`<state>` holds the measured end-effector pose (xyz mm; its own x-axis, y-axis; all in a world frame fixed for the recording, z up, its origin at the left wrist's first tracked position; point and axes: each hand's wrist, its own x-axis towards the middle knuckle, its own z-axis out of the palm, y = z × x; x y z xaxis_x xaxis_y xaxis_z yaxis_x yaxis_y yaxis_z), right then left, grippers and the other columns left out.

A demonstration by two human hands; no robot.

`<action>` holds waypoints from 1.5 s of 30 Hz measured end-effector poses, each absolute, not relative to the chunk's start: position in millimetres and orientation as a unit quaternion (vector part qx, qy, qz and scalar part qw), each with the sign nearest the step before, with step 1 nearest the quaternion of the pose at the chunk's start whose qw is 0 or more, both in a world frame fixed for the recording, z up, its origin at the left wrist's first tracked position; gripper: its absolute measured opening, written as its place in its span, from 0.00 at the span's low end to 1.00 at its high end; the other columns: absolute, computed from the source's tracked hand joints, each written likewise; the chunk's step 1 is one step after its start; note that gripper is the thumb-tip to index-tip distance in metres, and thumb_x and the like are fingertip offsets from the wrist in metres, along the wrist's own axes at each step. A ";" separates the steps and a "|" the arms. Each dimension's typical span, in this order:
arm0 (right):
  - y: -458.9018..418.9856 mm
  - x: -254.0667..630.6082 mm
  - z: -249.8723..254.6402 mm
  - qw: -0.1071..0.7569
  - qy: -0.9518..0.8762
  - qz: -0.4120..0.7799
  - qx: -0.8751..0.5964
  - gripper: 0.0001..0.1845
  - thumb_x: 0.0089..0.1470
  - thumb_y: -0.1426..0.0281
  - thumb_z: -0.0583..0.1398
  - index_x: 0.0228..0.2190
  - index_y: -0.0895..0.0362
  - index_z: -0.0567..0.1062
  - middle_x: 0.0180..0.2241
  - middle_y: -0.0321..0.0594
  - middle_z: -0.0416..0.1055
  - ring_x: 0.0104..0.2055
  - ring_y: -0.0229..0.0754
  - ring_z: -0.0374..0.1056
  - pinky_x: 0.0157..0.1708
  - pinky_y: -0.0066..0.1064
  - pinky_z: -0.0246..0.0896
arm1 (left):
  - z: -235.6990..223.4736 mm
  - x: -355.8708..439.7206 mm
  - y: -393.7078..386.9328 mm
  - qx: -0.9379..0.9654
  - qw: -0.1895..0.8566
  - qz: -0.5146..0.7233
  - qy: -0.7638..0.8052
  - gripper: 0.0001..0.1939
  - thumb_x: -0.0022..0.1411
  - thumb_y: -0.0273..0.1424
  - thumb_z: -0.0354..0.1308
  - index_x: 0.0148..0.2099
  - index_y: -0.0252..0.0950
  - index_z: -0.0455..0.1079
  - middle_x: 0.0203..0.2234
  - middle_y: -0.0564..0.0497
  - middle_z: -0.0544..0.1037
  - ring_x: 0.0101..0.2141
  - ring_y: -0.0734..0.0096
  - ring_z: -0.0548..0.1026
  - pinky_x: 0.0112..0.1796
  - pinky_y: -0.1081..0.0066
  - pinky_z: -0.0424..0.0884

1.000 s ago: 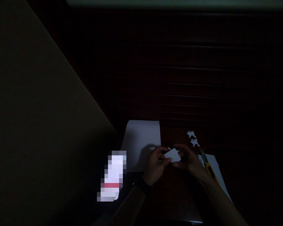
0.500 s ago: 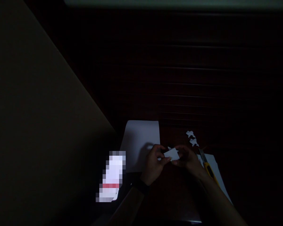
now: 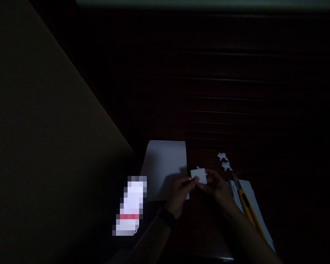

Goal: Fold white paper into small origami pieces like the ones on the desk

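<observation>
Between my two hands is a small folded white paper (image 3: 199, 174), with pointed corners sticking out behind its square front. My left hand (image 3: 180, 190), with a dark band on the wrist, pinches it from the left, the thumb pressed on its lower front. On the other side, the fingers and thumb of my right hand (image 3: 217, 189) close on its right edge. Two small folded paper pieces (image 3: 224, 161) lie beyond my right hand. A yellow utility knife (image 3: 249, 209) rests on white paper sheets (image 3: 257, 200) beside my right forearm.
A large white sheet (image 3: 166, 161) lies left of my hands on the dark wooden table (image 3: 203, 234). Nearer me on the left is a bright blurred-out screen (image 3: 130, 205). A pale wall or panel (image 3: 57, 146) slopes along the left side. The room is dim.
The folded paper has turned so its front face now sits more level and squarer. My left thumb has moved further onto it. My right forearm has shifted left, uncovering more of the knife.
</observation>
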<state>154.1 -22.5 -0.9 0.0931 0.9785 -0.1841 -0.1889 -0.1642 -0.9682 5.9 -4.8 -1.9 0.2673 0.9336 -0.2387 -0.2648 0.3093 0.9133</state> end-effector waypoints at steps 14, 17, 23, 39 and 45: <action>-19.9 183.1 27.9 0.382 -0.613 0.512 -0.465 0.12 0.43 0.72 0.65 0.34 0.50 0.78 0.48 0.40 0.67 0.50 0.49 0.63 0.50 0.43 0.55 | 14.7 -14.2 9.9 0.413 0.771 0.299 0.381 0.18 0.52 0.41 0.60 0.37 0.31 0.71 0.29 0.46 0.74 0.29 0.71 0.74 0.30 0.70 0.69; -19.6 180.4 24.4 0.397 -0.613 0.506 -0.458 0.12 0.42 0.72 0.66 0.33 0.50 0.79 0.48 0.40 0.65 0.50 0.49 0.62 0.50 0.42 0.56 | 13.9 -14.9 10.8 0.418 0.770 0.281 0.391 0.17 0.52 0.41 0.60 0.37 0.32 0.70 0.30 0.48 0.74 0.29 0.73 0.72 0.29 0.73 0.66; -18.5 184.0 18.0 0.413 -0.593 0.501 -0.475 0.10 0.43 0.69 0.66 0.32 0.50 0.79 0.46 0.41 0.66 0.49 0.48 0.62 0.49 0.41 0.56 | 15.0 -16.6 11.1 0.446 0.746 0.289 0.401 0.17 0.53 0.41 0.59 0.39 0.33 0.70 0.31 0.49 0.73 0.30 0.74 0.71 0.28 0.76 0.63; -20.7 186.9 13.0 0.334 -0.536 0.594 -0.498 0.14 0.43 0.68 0.64 0.36 0.52 0.79 0.34 0.39 0.77 0.39 0.48 0.70 0.42 0.41 0.62 | 8.6 -14.4 12.3 0.513 0.697 0.296 0.403 0.16 0.52 0.39 0.60 0.38 0.34 0.67 0.27 0.50 0.74 0.25 0.72 0.72 0.23 0.75 0.65; -22.2 180.2 25.4 0.300 -0.568 0.609 -0.465 0.14 0.43 0.72 0.63 0.36 0.52 0.79 0.37 0.39 0.77 0.42 0.49 0.70 0.43 0.40 0.63 | 11.2 -12.0 10.0 0.532 0.691 0.290 0.395 0.15 0.53 0.41 0.58 0.37 0.34 0.69 0.24 0.51 0.73 0.21 0.76 0.70 0.20 0.77 0.63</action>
